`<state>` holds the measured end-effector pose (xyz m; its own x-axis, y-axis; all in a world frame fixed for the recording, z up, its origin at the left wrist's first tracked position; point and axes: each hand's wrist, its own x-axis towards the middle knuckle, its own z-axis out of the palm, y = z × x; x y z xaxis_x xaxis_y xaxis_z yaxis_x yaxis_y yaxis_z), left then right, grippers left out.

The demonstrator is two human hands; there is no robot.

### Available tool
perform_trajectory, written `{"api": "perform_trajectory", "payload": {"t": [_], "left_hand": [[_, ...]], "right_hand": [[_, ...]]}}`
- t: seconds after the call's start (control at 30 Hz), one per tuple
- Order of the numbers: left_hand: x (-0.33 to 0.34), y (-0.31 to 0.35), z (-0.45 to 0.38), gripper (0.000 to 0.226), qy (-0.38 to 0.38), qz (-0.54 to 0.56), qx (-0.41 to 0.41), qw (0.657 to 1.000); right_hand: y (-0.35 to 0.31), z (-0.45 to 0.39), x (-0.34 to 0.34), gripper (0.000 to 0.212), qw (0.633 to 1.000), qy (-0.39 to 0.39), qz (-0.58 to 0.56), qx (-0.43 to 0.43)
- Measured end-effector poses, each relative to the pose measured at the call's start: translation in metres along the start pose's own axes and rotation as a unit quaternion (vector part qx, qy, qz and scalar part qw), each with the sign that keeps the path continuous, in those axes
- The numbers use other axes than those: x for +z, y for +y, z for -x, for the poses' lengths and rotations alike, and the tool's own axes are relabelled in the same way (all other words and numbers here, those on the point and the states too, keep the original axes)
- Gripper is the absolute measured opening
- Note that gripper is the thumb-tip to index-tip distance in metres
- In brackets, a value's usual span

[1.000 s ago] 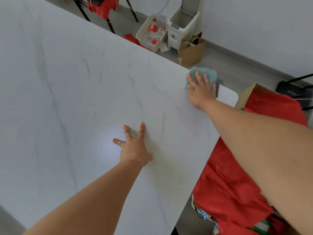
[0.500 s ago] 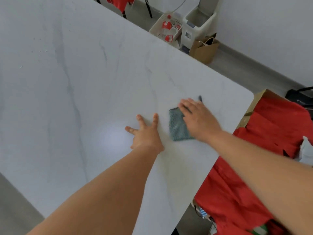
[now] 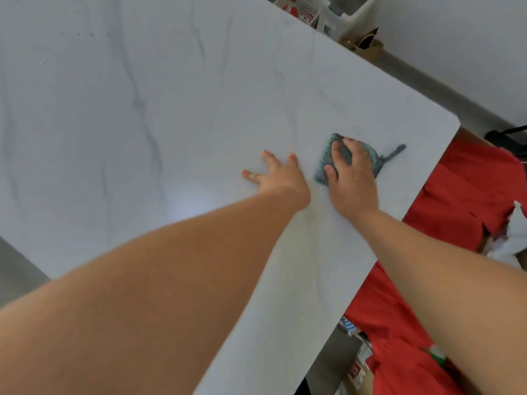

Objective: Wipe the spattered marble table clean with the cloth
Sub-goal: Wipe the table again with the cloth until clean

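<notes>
The white marble table (image 3: 176,115) with grey veins fills most of the view. A small blue-green knitted cloth (image 3: 323,163) lies flat on it near the right edge, a thin loop trailing to the right. My right hand (image 3: 352,178) presses down on the cloth and covers most of it. Just left of the cloth, my left hand (image 3: 278,176) rests flat on the bare marble with fingers spread, holding nothing. A few tiny specks (image 3: 77,34) show on the far left part of the table.
Red fabric (image 3: 456,201) lies below the table's right edge, with a white crumpled item (image 3: 510,238) on it. At the far end on the floor stand white plastic bins (image 3: 346,10) and a brown paper bag (image 3: 368,45) against a white wall.
My right hand dragged the cloth from the table's far right corner in toward my left hand, then slightly back right. The camera tilted, so the table fills more of the view.
</notes>
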<state>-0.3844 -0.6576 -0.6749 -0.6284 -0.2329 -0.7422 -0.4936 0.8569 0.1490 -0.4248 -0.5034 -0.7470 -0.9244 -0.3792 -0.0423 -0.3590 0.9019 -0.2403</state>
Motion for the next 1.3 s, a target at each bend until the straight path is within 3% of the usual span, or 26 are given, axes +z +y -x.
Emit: {"api": "perform_trajectory", "payload": {"t": [0.07, 0.13, 0.2, 0.27, 0.3, 0.33, 0.37, 0.43, 0.5, 0.53, 0.6, 0.67, 0.73, 0.8, 0.83, 0.9, 0.93, 1.0, 1.07, 1.13, 1.2, 1.3], "left_hand": [[-0.013, -0.029, 0.011, 0.059, 0.033, 0.053, 0.07, 0.996], [-0.017, -0.08, 0.028, 0.044, 0.091, 0.157, 0.089, 0.979], [-0.011, -0.138, 0.047, 0.036, 0.159, 0.231, 0.044, 0.959], [0.001, -0.198, 0.069, 0.034, 0.195, 0.281, -0.031, 0.939], [0.008, -0.225, 0.078, 0.034, 0.206, 0.302, -0.07, 0.928], [0.015, -0.248, 0.085, 0.034, 0.212, 0.317, -0.104, 0.919], [0.023, -0.275, 0.094, 0.033, 0.214, 0.311, -0.129, 0.917], [0.033, -0.311, 0.103, 0.031, 0.208, 0.28, -0.161, 0.923], [0.039, -0.339, 0.113, 0.036, 0.184, 0.214, -0.179, 0.943], [0.041, -0.346, 0.116, 0.042, 0.166, 0.177, -0.188, 0.952], [0.044, -0.357, 0.122, 0.059, 0.125, 0.112, -0.206, 0.964], [0.048, -0.364, 0.13, 0.077, 0.081, 0.071, -0.211, 0.972], [0.051, -0.367, 0.136, 0.091, 0.048, 0.042, -0.2, 0.978], [0.055, -0.368, 0.136, 0.103, 0.008, 0.024, -0.188, 0.982], [0.058, -0.37, 0.136, 0.109, -0.008, 0.018, -0.185, 0.982], [0.066, -0.37, 0.136, 0.123, -0.028, 0.002, -0.177, 0.984], [0.071, -0.369, 0.135, 0.127, -0.029, 0.0, -0.17, 0.985], [0.077, -0.37, 0.135, 0.13, -0.02, 0.003, -0.166, 0.986], [0.077, -0.369, 0.137, 0.129, -0.004, -0.028, -0.163, 0.986], [0.074, -0.372, 0.14, 0.13, -0.018, -0.061, -0.158, 0.985], [0.066, -0.372, 0.138, 0.131, -0.041, -0.078, -0.151, 0.985], [0.048, -0.378, 0.133, 0.125, -0.096, -0.085, -0.15, 0.98]], "right_hand": [[-0.049, 0.037, 0.008, 0.05, 0.999, 0.036, 0.011, 0.021], [-0.1, 0.086, 0.014, 0.045, 0.997, 0.005, 0.035, -0.063], [-0.136, 0.14, 0.02, 0.036, 0.981, -0.063, 0.009, -0.182], [-0.141, 0.176, 0.03, 0.02, 0.94, -0.12, -0.007, -0.319], [-0.129, 0.169, 0.035, 0.014, 0.924, -0.11, -0.007, -0.367], [-0.115, 0.148, 0.036, 0.016, 0.928, -0.088, 0.014, -0.362], [-0.106, 0.125, 0.037, 0.021, 0.953, -0.042, 0.046, -0.296], [-0.084, 0.066, 0.013, 0.03, 0.994, 0.027, 0.099, -0.042], [-0.089, 0.047, 0.008, 0.041, 0.982, 0.065, 0.03, 0.175], [-0.11, 0.055, 0.009, 0.044, 0.978, 0.068, 0.02, 0.196], [-0.172, 0.106, 0.028, 0.038, 0.989, 0.04, -0.006, 0.14], [-0.241, 0.213, 0.053, 0.027, 0.999, -0.027, -0.029, -0.01], [-0.282, 0.293, 0.06, 0.023, 0.974, -0.116, -0.001, -0.193], [-0.273, 0.295, 0.066, 0.017, 0.946, -0.111, 0.0, -0.306], [-0.26, 0.272, 0.07, 0.016, 0.941, -0.07, 0.018, -0.33], [-0.236, 0.215, 0.071, 0.017, 0.974, 0.021, 0.061, -0.219], [-0.224, 0.181, 0.058, 0.018, 0.992, 0.053, 0.062, -0.092], [-0.216, 0.135, 0.043, 0.031, 0.99, 0.07, 0.02, 0.118], [-0.229, 0.129, 0.052, 0.033, 0.978, 0.1, 0.03, 0.179], [-0.27, 0.163, 0.063, 0.026, 0.989, 0.113, -0.005, 0.097], [-0.309, 0.23, 0.079, 0.021, 0.996, 0.018, -0.044, -0.082], [-0.313, 0.248, 0.085, 0.023, 0.943, -0.091, -0.04, -0.318]]}}
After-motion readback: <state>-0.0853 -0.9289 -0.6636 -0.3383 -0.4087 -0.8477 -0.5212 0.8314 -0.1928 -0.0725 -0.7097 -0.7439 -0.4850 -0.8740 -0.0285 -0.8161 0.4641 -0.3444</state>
